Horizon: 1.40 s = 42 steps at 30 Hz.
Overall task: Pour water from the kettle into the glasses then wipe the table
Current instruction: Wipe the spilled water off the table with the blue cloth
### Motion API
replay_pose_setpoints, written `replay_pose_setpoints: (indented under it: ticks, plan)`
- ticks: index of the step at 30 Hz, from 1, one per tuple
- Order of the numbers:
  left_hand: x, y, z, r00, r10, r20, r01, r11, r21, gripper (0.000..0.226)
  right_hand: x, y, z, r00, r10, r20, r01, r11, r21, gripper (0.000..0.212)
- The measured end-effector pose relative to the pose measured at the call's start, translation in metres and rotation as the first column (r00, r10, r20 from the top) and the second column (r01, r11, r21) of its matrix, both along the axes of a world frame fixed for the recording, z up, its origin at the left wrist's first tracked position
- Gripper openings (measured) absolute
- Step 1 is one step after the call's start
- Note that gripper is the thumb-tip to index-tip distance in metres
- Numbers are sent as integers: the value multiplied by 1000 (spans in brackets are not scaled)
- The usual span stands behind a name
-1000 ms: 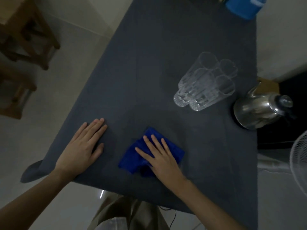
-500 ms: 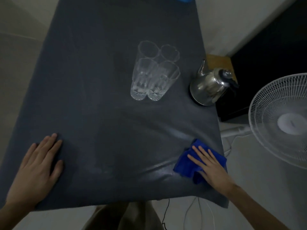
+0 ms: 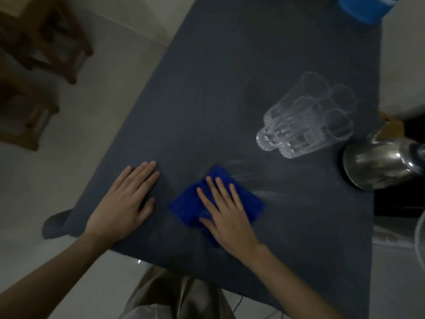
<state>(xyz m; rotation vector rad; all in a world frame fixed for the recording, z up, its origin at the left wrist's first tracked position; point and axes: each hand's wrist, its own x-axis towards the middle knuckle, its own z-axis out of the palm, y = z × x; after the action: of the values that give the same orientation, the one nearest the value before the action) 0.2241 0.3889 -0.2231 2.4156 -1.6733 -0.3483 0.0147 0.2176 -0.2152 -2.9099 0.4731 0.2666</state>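
Observation:
A dark grey table [image 3: 230, 77] fills the middle of the view. My right hand [image 3: 226, 211] lies flat, fingers spread, pressing a blue cloth [image 3: 190, 208] onto the table near its front edge. Faint wet streaks show just beyond the cloth. My left hand [image 3: 124, 200] rests flat on the table to the left of the cloth, holding nothing. Several clear glasses [image 3: 305, 120] stand close together at the right. A shiny steel kettle [image 3: 379, 164] sits at the table's right edge, beside the glasses.
A blue container [image 3: 365, 8] stands at the table's far right corner. Wooden stools [image 3: 46, 42] stand on the pale floor to the left. A white fan's rim [image 3: 419, 236] shows at the right edge. A cloth corner hangs off the front left.
My right hand has slid the blue cloth from the table's front right corner leftward to the front middle, close to my left hand. The view has swung back to the left.

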Motion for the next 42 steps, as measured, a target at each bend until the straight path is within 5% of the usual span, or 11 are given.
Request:
replay_pose_setpoints:
  ticks: [8,17,24,32,42]
  plan:
    - [0,-2,2,1000,-19,-3,18,999,-26,60,49,26,-5,994,88,69,-89,996,1,53]
    - [-2,-5,0,999,-22,-33,21,999,-28,61,-154,-35,4,994,-95,-45,92,993,-71,88]
    - [1,-6,-7,998,4,-64,-3,1000,5,71,-284,-66,23,910,-338,-238,322,941,-105,56]
    - [0,-4,3,998,-8,-58,9,1000,23,68,-227,-68,11,907,-375,-193,368,927,-72,69]
    - [1,0,1,1000,-6,-7,6,1000,-21,59,22,-61,-1,999,42,-4,-42,999,8,60]
